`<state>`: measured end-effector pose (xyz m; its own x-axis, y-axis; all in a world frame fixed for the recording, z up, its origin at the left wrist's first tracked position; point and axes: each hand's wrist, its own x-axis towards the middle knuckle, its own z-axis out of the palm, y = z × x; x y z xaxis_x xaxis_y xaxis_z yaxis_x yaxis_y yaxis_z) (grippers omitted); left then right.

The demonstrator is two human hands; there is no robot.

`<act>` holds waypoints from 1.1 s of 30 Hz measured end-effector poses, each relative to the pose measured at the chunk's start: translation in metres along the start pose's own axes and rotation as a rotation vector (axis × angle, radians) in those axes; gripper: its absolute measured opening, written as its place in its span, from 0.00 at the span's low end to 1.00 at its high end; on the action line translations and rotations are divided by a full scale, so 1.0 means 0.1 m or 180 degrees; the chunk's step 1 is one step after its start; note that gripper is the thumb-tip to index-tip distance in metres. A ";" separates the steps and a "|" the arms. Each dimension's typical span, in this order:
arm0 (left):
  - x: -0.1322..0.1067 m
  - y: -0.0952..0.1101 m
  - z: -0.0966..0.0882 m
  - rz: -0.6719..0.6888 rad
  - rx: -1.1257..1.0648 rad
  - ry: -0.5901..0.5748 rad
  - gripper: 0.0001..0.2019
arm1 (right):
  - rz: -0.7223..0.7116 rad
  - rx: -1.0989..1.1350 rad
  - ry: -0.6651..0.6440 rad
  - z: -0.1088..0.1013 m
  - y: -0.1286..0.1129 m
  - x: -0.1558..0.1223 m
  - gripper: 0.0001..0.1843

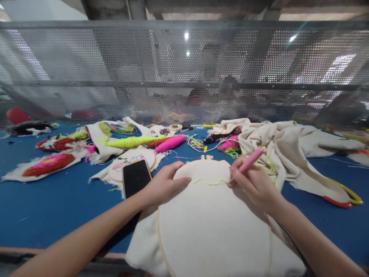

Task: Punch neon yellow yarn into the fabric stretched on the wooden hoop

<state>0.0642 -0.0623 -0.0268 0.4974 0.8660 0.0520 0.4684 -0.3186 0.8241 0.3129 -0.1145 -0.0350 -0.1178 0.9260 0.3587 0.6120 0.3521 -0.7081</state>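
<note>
A large wooden embroidery hoop (158,225) holds off-white cloth (213,227) stretched tight, tilted at the table's front edge. My left hand (168,181) grips the hoop's upper left rim, thumb on top of the cloth and fingers partly hidden at the edge. In my right hand (250,179) is a pink-handled punch needle (251,161), its metal tip meeting the cloth near the upper right. A wavy line of yellow-green yarn (216,182) runs across the cloth's upper part, with a gap in it, ending by the tip. The hoop's screw clamp (206,157) points away from me.
A phone (136,177) lies left of the hoop on the blue table (23,215). Behind are a smaller embroidered hoop (131,163), yellow yarn (129,141) and pink yarn (170,144). Crumpled cloth (276,142) is piled at right. A perforated metal screen (115,69) borders the far side.
</note>
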 end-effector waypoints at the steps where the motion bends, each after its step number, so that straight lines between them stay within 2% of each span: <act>1: 0.00 0.00 0.00 -0.0003 0.0006 0.0005 0.14 | -0.0016 -0.0057 -0.0021 0.00 0.00 0.00 0.15; 7: 0.01 0.00 -0.01 0.0067 0.0013 -0.0006 0.13 | -0.0189 -0.0542 -0.0056 0.00 -0.04 0.02 0.18; 15: 0.01 -0.02 -0.02 0.0174 0.0064 0.0016 0.11 | -0.0301 -0.0803 -0.0154 -0.01 -0.08 0.02 0.15; 19: -0.01 0.00 -0.01 0.0200 -0.0070 0.0027 0.11 | -0.0352 -0.0869 -0.0289 -0.02 -0.08 0.01 0.15; 26: -0.02 0.04 -0.01 -0.0013 -0.0471 -0.0012 0.12 | -0.0540 -0.1344 -0.0648 0.01 -0.07 0.04 0.15; 29: -0.01 0.03 -0.01 -0.0043 -0.0463 -0.0005 0.12 | -0.0446 -0.1249 -0.0721 0.02 -0.06 0.05 0.12; 33: 0.00 0.00 -0.02 -0.0005 -0.0361 0.0022 0.10 | -0.0290 -0.0721 -0.0716 0.01 -0.05 0.05 0.05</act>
<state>0.0631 -0.0614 -0.0261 0.4913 0.8693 0.0543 0.3835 -0.2719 0.8826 0.3085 -0.1109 -0.0306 -0.3344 0.9078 0.2532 0.7464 0.4191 -0.5170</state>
